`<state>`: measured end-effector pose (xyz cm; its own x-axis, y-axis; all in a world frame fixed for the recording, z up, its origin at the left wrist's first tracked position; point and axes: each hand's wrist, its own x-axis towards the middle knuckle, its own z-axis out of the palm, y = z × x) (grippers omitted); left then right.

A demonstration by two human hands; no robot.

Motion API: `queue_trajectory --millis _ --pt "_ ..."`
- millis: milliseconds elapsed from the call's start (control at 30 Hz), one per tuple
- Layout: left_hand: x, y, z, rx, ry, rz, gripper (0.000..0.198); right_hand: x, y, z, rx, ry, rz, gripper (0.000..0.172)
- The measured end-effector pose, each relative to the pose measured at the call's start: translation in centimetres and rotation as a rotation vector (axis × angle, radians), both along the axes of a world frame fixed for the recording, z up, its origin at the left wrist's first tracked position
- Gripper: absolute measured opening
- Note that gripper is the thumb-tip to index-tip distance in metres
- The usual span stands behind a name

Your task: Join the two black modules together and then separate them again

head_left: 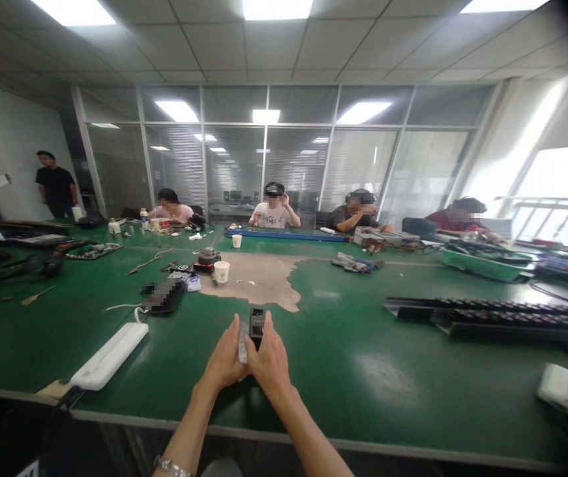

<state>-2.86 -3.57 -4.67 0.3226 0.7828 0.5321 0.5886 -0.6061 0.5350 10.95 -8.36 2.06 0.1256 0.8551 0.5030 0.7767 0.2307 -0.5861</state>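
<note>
Close to the table's front edge, my left hand (pixel 223 358) presses its palm against a grey, flat metal-looking piece (pixel 243 341). Facing it, my right hand (pixel 273 364) is wrapped along the side of a black box-shaped part (pixel 257 319) with openings in its top end. The two parts stand side by side between my palms, held upright just over the green table. Whether they are joined is hidden by my fingers and thumbs.
Left of my hands lies a white power strip (pixel 112 354) with a cable. Paper cups (pixel 222 271) stand ahead. Black slotted rails (pixel 487 315), gloves (pixel 356 262) and a green basket (pixel 485 262) are to the right. Several people sit across the table; one person (pixel 55 185) stands far left.
</note>
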Motion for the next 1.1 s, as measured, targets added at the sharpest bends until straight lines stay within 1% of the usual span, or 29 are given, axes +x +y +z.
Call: queue_trajectory --millis 167,300,400,567,633,800,867,967,1100 --pt "0.0 -0.1 0.1 -0.02 -0.022 -0.002 0.098 -0.1 -0.1 -0.8 -0.008 -0.032 -0.003 0.073" --pt "0.1 -0.3 0.4 -0.016 0.043 0.015 0.085 -0.1 -0.6 -1.3 -0.022 -0.057 -0.024 0.072" --pt "0.1 -0.3 0.6 -0.004 0.094 0.036 0.077 -0.1 -0.7 -1.1 -0.048 -0.078 -0.038 0.074" --pt "0.0 -0.3 0.8 -0.036 0.131 0.05 0.078 -0.2 -0.6 0.1 -0.13 -0.113 -0.087 0.073" --pt "0.0 -0.2 0.7 -0.033 0.133 0.045 0.078 -0.2 -0.7 0.2 -0.14 -0.13 -0.096 0.074" --pt "-0.1 0.2 0.0 -0.007 0.119 0.019 0.083 -0.5 -1.1 -0.7 -0.17 -0.163 -0.105 0.077" --pt "-0.2 0.3 -0.2 0.0 0.107 0.01 0.084 -0.6 -1.2 -1.0 -0.154 -0.159 -0.12 0.079" --pt "-0.2 0.3 -0.2 0.006 0.091 0.009 0.083 -0.7 -1.0 -1.2 -0.133 -0.138 -0.127 0.079" --pt "-0.2 0.2 -0.1 0.023 0.078 0.007 0.084 -0.8 -0.8 -1.3 -0.168 -0.094 -0.114 0.074"
